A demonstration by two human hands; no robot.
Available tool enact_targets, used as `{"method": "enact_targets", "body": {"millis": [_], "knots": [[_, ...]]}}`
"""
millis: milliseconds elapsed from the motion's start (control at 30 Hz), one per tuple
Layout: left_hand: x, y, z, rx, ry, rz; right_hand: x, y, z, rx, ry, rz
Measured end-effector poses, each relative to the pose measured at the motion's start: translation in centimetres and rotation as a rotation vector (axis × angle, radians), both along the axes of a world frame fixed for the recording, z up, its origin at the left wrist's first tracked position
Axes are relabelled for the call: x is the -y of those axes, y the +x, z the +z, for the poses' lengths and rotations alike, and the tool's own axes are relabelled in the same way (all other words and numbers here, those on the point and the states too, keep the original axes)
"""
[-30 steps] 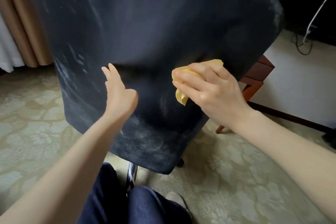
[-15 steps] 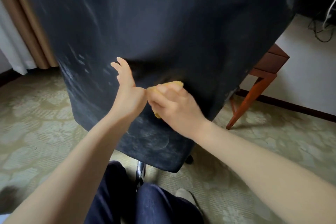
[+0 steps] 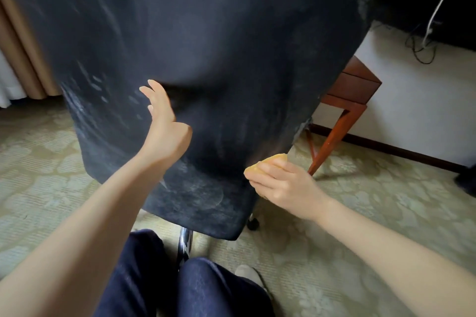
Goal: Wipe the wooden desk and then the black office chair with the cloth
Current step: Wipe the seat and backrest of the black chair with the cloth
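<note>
The back of the black office chair (image 3: 206,46) fills the upper middle of the head view, streaked with pale dust marks. My left hand (image 3: 164,123) lies flat against the chair back with its fingers straight. My right hand (image 3: 283,183) holds a folded yellow cloth (image 3: 260,166) against the lower right edge of the chair back. Behind the chair on the right, a corner and one leg of the wooden desk (image 3: 353,90) show.
A chrome chair post (image 3: 185,242) and a castor (image 3: 253,222) stand under the chair. My knees in dark trousers (image 3: 180,283) are at the bottom. Patterned carpet (image 3: 360,203) covers the floor. Curtains (image 3: 18,41) hang at left; cables (image 3: 422,44) trail at the upper right.
My right hand has swept the cloth from beside my left hand down and right to the chair back's lower right edge. My left hand stays flat on the chair.
</note>
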State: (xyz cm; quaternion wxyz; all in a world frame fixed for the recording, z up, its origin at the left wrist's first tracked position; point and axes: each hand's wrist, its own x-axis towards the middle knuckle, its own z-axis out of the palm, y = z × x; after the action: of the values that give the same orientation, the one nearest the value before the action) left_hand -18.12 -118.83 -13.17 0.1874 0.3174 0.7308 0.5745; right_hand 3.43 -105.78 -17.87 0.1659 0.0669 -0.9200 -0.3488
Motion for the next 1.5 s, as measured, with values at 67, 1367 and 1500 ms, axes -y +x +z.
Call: {"method": "enact_targets", "body": {"millis": [67, 1367, 1500], "knots": [[0.1, 0.0, -0.1, -0.008, -0.007, 0.008, 0.0, 0.3, 2.8, -0.085, 0.015, -0.002], [9.7, -18.7, -17.1, 0.168, -0.011, 0.305, 10.7, -47.0, -3.5, 0.281, 0.001, -0.129], [9.0, -20.5, -17.6, 0.215, 0.008, 0.326, 10.4, -46.1, -8.3, 0.367, -0.009, -0.092]]}}
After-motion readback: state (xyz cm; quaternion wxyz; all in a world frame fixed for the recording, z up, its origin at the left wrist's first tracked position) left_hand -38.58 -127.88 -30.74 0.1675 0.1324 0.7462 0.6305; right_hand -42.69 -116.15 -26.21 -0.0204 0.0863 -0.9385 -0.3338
